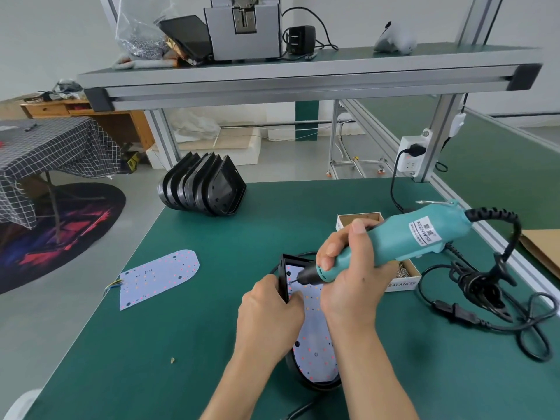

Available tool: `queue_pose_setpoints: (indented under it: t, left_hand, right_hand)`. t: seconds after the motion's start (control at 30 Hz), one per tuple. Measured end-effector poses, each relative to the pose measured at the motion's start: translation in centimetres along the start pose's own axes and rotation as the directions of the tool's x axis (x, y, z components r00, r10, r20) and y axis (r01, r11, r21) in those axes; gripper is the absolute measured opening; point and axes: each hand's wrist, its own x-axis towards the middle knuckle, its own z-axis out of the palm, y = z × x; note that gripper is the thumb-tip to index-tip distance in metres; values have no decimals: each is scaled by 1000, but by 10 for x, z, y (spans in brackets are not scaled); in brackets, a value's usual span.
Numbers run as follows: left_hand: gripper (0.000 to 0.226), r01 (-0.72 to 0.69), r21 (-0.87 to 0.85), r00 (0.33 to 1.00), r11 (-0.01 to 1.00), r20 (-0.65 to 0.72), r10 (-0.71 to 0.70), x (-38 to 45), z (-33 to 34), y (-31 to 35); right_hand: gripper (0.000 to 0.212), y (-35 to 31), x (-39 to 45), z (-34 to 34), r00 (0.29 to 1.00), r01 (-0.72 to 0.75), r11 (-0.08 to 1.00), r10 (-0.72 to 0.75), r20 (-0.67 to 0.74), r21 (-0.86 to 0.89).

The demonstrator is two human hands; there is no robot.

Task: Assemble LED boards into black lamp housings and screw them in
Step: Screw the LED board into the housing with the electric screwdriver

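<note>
A black lamp housing (285, 278) lies on the green mat in front of me with a white LED board (315, 350) seated inside it. My right hand (351, 274) grips a teal electric screwdriver (406, 237), whose black tip points down-left onto the board's far left corner. My left hand (269, 313) holds the housing's left wall, fingers curled near the screw spot. A second loose LED board (160, 275) with short wires lies flat to the left. A row of several empty black housings (203, 184) stands at the mat's far edge.
A small cardboard box of screws (407, 268) sits behind my right hand. The screwdriver's black cable (481, 286) coils at the right and runs to a wall socket (412, 154). An aluminium shelf (303, 77) spans overhead.
</note>
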Motion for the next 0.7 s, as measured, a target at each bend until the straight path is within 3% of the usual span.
queue_pose_setpoints:
  t: [0.7]
  left_hand:
    - [34, -10, 13, 1000, 1000, -17, 10, -1, 0, -2]
  right_hand:
    - [10, 0, -2, 1, 1000, -7, 999, 8, 22, -43]
